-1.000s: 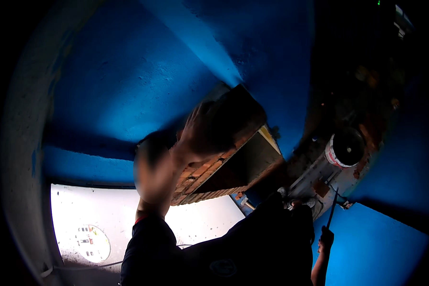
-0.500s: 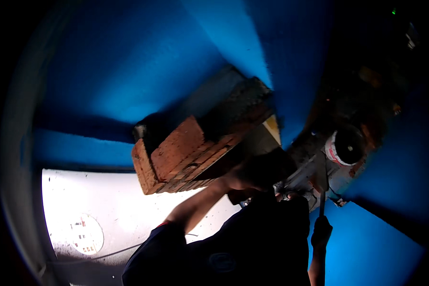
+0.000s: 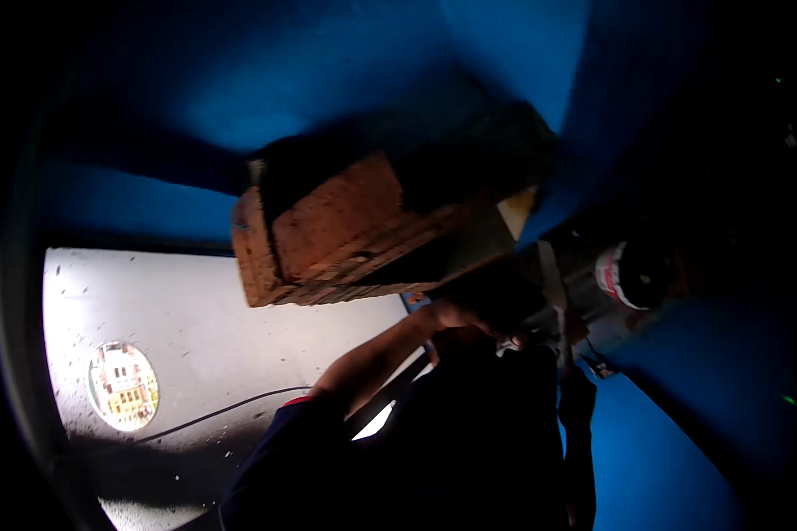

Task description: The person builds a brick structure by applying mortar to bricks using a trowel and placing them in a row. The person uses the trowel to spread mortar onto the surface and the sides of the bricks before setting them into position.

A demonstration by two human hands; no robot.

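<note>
My right hand (image 3: 576, 389), dark and low at the right of my body, is closed around the lower end of a long flat-bladed tool. The tool's pale blade (image 3: 553, 276) points up and away from me. Out to the left, my left hand (image 3: 456, 312) reaches in below the brickwork (image 3: 336, 221), against a very dark patch. Its fingers are lost in shadow, so whether it holds anything cannot be seen. Beyond the blade stands a round white bucket (image 3: 609, 273) with a red mark on its side and a dark inside.
Blue walls (image 3: 266, 88) rise around the brickwork, and another blue surface (image 3: 646, 451) lies at the lower right. At left is a bright, speckled white surface (image 3: 221, 327) with a round, coloured patch (image 3: 124, 386) and a dark cable (image 3: 221, 410). The far right is nearly black.
The view has shifted and grown darker. My right hand has moved up and left with the tool, and its blade now tilts further left. My left arm still reaches below the bricks.
</note>
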